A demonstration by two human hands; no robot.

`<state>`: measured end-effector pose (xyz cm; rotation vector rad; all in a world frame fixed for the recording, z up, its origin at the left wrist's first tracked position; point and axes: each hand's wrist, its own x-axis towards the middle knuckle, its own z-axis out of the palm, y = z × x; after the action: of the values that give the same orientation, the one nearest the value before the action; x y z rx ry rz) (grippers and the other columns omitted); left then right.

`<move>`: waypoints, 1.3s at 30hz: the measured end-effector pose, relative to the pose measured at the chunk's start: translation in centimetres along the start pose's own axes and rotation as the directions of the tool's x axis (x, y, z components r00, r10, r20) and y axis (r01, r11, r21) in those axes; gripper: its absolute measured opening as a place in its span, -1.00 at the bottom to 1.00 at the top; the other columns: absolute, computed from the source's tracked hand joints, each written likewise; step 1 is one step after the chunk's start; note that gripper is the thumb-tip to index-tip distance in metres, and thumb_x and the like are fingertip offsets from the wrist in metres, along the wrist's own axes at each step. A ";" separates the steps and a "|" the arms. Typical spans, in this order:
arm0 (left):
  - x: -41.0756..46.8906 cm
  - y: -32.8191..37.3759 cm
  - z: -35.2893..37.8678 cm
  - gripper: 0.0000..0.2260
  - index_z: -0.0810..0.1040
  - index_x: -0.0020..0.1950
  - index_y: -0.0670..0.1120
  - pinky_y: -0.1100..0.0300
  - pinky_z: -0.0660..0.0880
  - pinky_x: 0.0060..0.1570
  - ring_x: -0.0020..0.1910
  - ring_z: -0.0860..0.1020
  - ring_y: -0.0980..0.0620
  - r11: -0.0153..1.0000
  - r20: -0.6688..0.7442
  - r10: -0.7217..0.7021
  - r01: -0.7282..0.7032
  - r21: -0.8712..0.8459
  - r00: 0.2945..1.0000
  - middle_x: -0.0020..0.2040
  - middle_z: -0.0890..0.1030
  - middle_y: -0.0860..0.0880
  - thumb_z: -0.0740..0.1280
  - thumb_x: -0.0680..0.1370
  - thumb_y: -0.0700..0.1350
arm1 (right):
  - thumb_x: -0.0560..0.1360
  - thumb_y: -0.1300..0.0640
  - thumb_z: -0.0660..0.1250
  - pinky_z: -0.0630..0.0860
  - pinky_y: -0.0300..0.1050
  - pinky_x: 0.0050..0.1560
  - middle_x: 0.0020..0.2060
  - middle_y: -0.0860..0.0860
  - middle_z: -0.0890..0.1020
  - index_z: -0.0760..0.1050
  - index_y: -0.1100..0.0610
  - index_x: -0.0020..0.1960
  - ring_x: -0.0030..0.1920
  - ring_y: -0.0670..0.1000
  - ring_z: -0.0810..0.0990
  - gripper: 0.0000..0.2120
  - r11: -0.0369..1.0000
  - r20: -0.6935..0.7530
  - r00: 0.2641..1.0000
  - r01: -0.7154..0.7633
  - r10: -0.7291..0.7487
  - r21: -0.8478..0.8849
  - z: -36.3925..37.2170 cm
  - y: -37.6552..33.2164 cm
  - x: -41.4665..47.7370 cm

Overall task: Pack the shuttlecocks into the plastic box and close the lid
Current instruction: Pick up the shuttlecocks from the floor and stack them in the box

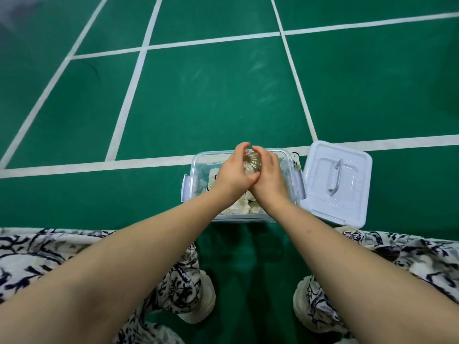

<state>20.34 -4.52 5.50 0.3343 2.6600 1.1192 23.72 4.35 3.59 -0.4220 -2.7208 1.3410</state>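
A clear plastic box (198,160) stands open on the green court floor, with several white shuttlecocks (239,207) lying inside. My left hand (232,173) and my right hand (269,176) meet above the box, fingers curled round one white shuttlecock (252,163) held between them. The white lid (337,182) with its handle lies flat on the floor just right of the box, apart from it. Much of the box's inside is hidden by my hands.
White court lines (129,95) cross the green floor. My knees in patterned black-and-white fabric (37,254) spread at both lower sides, and my white shoes (203,299) are just below the box. One shuttlecock (295,161) sits between box and lid.
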 end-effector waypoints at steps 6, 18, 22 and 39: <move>-0.6 -1.4 -0.5 -0.39 0.14 0.47 0.04 0.07 0.47 0.14 0.10 0.56 0.01 0.996 -0.026 0.082 -0.081 0.024 0.996 0.40 0.39 0.02 0.34 0.50 0.04 | 0.42 0.04 0.36 0.37 -0.09 0.16 0.32 0.08 0.32 0.24 0.09 0.36 0.24 0.09 0.42 -0.43 0.982 -0.025 0.987 -0.157 0.160 0.107 -0.8 1.4 0.6; -0.7 -5.7 -0.6 -0.35 0.22 0.43 0.02 0.05 0.48 0.16 0.15 0.53 0.00 0.986 0.062 -0.032 0.022 0.163 0.998 0.35 0.44 -0.02 0.43 0.42 0.06 | 0.39 0.01 0.37 0.38 -0.16 -0.03 0.16 0.05 0.54 0.30 0.09 0.37 0.02 0.06 0.47 -0.41 0.947 0.363 0.877 -0.261 0.314 -0.188 -2.6 2.3 2.0; -0.4 -6.1 -0.4 -0.46 0.27 0.41 0.01 0.04 0.47 0.17 0.15 0.53 0.01 0.981 0.072 -0.028 0.014 0.192 0.997 0.32 0.47 -0.02 0.39 0.48 -0.01 | 0.38 0.00 0.37 0.42 -0.15 -0.04 0.08 0.07 0.52 0.36 0.10 0.30 0.01 0.06 0.49 -0.47 0.929 0.515 0.788 -0.193 0.339 -0.315 -2.5 1.7 2.0; 6.4 2.0 5.2 -0.51 0.26 0.42 -0.06 0.07 0.36 0.22 0.29 0.43 -0.08 0.978 0.061 0.092 -0.102 0.182 0.994 0.33 0.46 -0.09 0.31 0.53 -0.05 | 0.44 -0.07 0.33 0.49 -0.02 0.13 0.23 0.08 0.49 0.29 0.09 0.35 0.22 0.13 0.53 -0.45 0.917 0.473 0.838 -0.077 0.273 -0.392 0.5 3.2 0.1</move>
<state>16.11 2.24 2.62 0.5252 2.7326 0.8765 24.18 5.84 0.77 -0.3882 -3.4891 1.1130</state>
